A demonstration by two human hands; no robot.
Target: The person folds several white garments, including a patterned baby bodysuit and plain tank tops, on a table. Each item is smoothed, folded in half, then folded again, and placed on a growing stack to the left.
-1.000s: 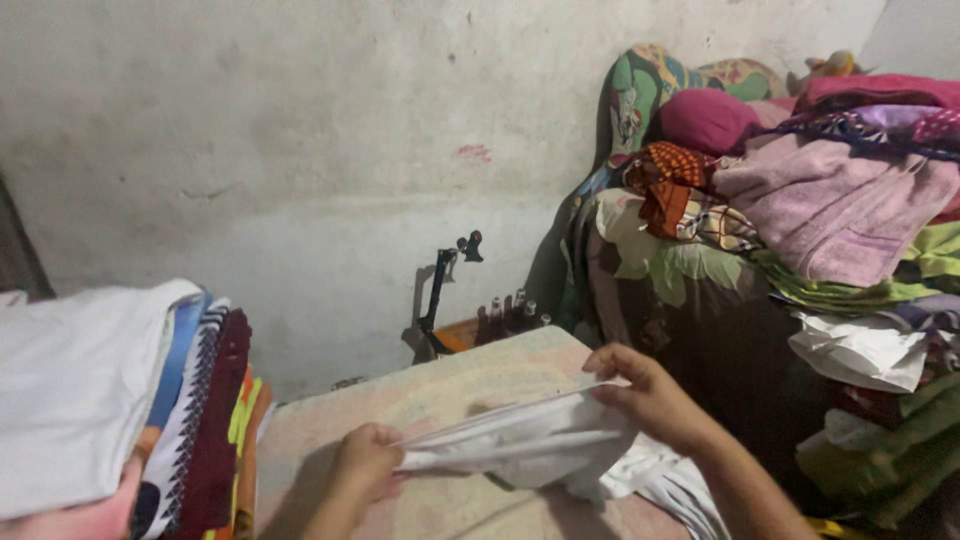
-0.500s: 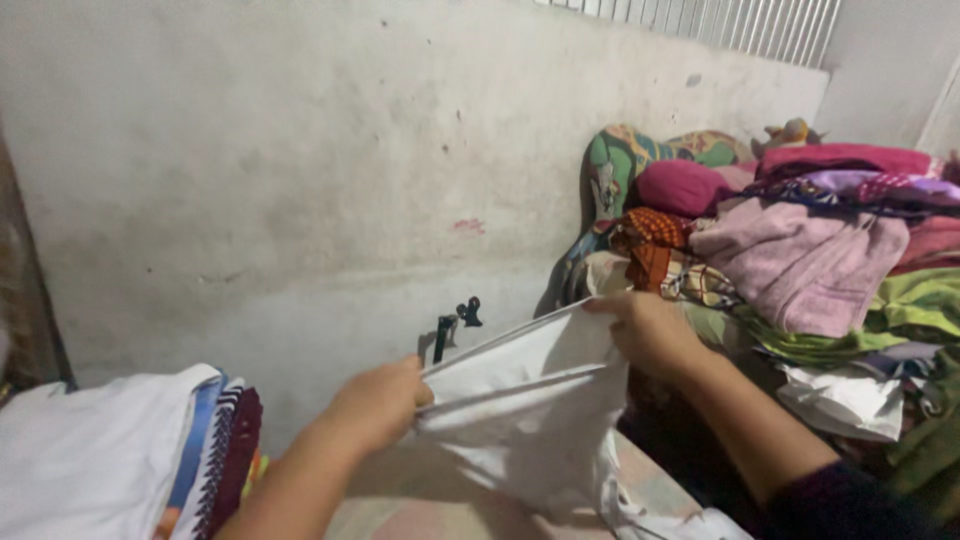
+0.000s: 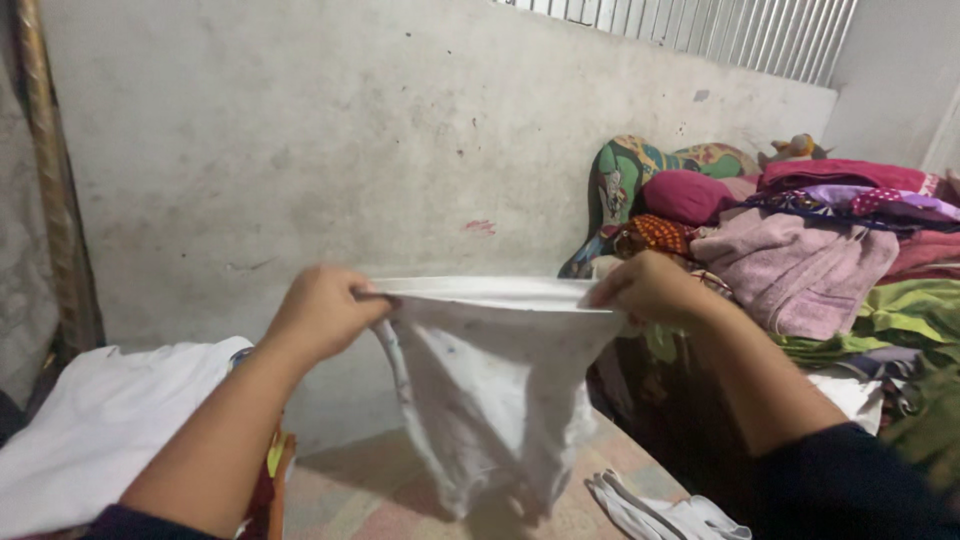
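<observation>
Right now the person holds a white garment (image 3: 490, 390) up in front of the grey wall (image 3: 300, 150), stretched flat between both hands. The left hand (image 3: 322, 312) has its grip clenched on the garment's top edge at one end, and the right hand (image 3: 650, 288) pinches the same edge at the other end, so the hem runs level and taut between them. Below that edge the cloth hangs loose, its lowest folds dangling just above the patterned surface (image 3: 370, 490). Beside the garment's lower right corner lies another crumpled white cloth (image 3: 655, 512) on that surface. Left of the garment sits a stack of folded clothes (image 3: 90, 430) with a white piece on top. Right of the garment, behind the right hand, rises a heap of mixed clothes (image 3: 800, 260), pink, green and purple, against the wall.
</observation>
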